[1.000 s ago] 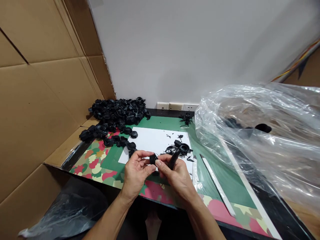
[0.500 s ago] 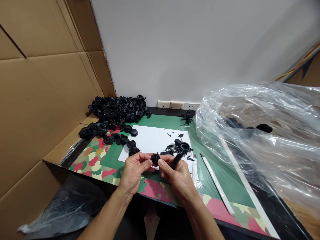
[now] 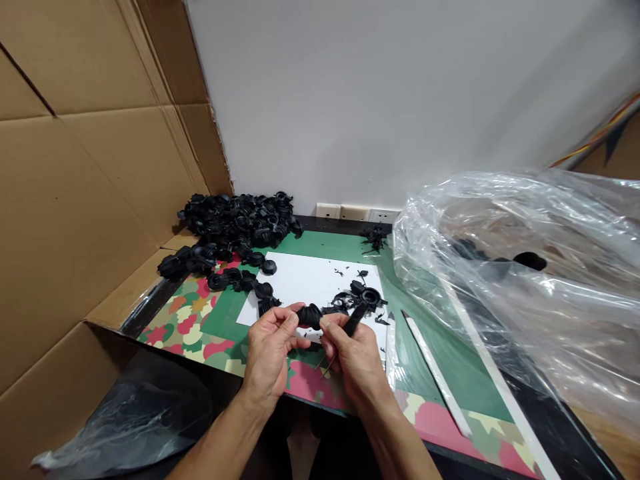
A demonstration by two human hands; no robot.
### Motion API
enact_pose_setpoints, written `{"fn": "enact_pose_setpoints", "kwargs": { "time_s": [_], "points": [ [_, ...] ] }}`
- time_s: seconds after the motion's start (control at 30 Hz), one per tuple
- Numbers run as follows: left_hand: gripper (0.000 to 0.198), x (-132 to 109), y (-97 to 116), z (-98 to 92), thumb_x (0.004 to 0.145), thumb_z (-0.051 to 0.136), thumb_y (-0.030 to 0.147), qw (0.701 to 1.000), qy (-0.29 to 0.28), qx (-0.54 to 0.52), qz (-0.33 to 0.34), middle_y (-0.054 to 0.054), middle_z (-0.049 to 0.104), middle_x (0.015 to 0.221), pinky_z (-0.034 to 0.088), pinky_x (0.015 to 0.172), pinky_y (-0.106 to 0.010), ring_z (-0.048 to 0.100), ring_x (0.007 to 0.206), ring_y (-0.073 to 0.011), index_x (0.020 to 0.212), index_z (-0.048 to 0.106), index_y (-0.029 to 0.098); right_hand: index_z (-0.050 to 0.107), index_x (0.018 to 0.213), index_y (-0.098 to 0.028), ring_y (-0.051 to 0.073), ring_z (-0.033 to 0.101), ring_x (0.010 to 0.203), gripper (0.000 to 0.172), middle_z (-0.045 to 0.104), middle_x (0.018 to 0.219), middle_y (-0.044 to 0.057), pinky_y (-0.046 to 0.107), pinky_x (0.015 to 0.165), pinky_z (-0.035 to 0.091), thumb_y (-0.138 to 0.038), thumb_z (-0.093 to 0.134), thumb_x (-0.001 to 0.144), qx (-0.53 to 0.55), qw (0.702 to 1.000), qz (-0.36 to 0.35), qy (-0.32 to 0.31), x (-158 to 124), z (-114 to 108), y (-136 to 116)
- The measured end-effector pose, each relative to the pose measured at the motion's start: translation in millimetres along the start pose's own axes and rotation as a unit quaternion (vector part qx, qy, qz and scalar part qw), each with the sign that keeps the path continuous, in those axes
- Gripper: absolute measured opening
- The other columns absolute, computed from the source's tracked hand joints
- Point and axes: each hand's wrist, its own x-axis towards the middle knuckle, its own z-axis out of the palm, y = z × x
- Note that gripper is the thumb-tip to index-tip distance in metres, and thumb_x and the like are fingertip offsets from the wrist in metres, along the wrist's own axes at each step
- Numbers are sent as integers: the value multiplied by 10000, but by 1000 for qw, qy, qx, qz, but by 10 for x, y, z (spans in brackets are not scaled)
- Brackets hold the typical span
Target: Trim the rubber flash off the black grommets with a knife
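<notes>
A black ribbed bellows-like rubber part [image 3: 310, 317] lies crosswise between my hands, above the front of a white sheet [image 3: 295, 277]. My left hand [image 3: 267, 347] pinches its left end between thumb and fingers. At its right end, the thumb and index finger of my right hand [image 3: 357, 350] grip it too. My right hand also keeps black tweezers [image 3: 356, 320] tucked in the palm, two thin tips pointing down toward the table edge. Just beyond that hand, black scraps and a black ring-shaped piece [image 3: 370, 297] rest on the sheet.
Many similar black parts [image 3: 235, 223] are heaped at the back left, some trailing toward the sheet. Black trimmings [image 3: 375, 237] lie at the back. A white-handled pointed blade [image 3: 435, 373] is on the right, beside a clear plastic bag [image 3: 500, 233]. Cardboard [image 3: 100, 167] walls the left.
The ribbed part has turned from upright to sideways between my fingers and looks longer. The tweezers' tips now show below my right hand.
</notes>
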Motion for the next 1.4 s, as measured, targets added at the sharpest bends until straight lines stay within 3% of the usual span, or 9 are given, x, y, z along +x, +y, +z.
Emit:
{"fn": "enact_pose_setpoints", "kwargs": {
  "time_s": [0.23,0.47,0.83,1.03,1.17,1.27,1.4],
  "points": [
    [263,-13,-102,-14,700,721,366,993,43,87,69,-122,695,1021,488,489,-208,572,491,-62,698,641,115,537,589,-173,31,255,270,218,421,348,-89,159,285,189,-358,648,616,29,999,33,7,-31,56,14],
    [225,-68,-152,-69,788,638,350,969,57,165,177,-82,672,1029,512,559,-224,581,551,-83,687,618,150,526,603,-177,31,253,292,213,405,385,-96,153,293,182,-349,642,653,54,998,42,-7,-64,76,41],
    [213,-58,-165,-77,801,625,357,965,58,168,193,-82,652,1028,515,552,-244,571,546,-90,720,601,160,553,607,-158,27,261,284,287,436,376,-86,160,300,183,-409,682,661,46,998,29,-36,-36,84,99],
    [229,-21,-159,-73,818,605,390,964,60,160,203,-89,648,1019,536,628,-256,611,821,-179,741,599,174,566,620,-150,27,268,295,352,446,382,-82,166,306,193,-465,722,641,45,997,21,-54,-66,124,69],
    [227,28,-137,-66,818,607,401,961,63,169,208,-62,661,937,506,616,-242,595,731,-152,775,628,180,575,636,-153,32,273,288,385,446,384,-83,176,301,202,-506,726,636,41,997,14,-58,-95,152,54],
    [184,35,-90,-66,814,625,373,958,27,169,229,-50,662,900,502,674,-241,610,791,-164,854,641,194,565,619,-161,39,291,301,394,444,378,-79,178,308,211,-518,731,627,44,998,-5,-55,-102,162,39],
    [217,15,0,-82,851,577,360,950,-85,205,222,-82,676,1023,505,745,-252,620,944,-199,933,697,199,571,625,-167,44,288,313,395,446,381,-77,181,304,206,-520,747,605,53,998,-12,-45,-87,140,17]
  ]
}}
